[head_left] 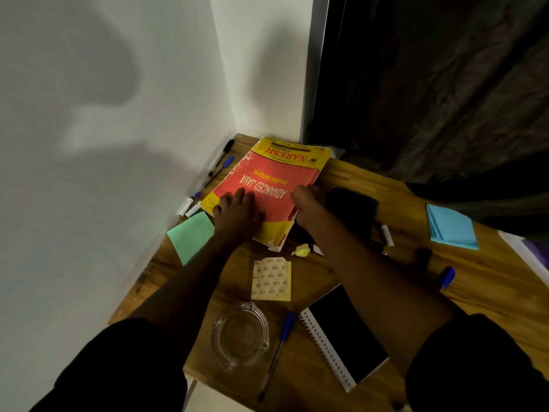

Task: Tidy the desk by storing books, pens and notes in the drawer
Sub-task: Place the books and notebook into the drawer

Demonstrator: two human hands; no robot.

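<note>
A worn red and yellow book (276,179) lies at the far corner of the wooden desk (371,179). My left hand (236,211) rests flat on its cover near the lower left. My right hand (306,200) grips the book's right edge with curled fingers. A green note (191,236) lies left of the book, blue notes (451,227) at the right. Pens (219,165) lie along the wall. A blue pen (277,352) and a spiral notebook (341,334) lie near me. No drawer is visible.
A glass ashtray (240,337) stands at the desk's near edge. A patterned yellow pad (271,279) and a crumpled yellow scrap (303,250) lie mid-desk. Dark objects (352,203) and a blue pen cap (447,276) sit at the right. White walls bound the left; a dark curtain (445,84) hangs behind.
</note>
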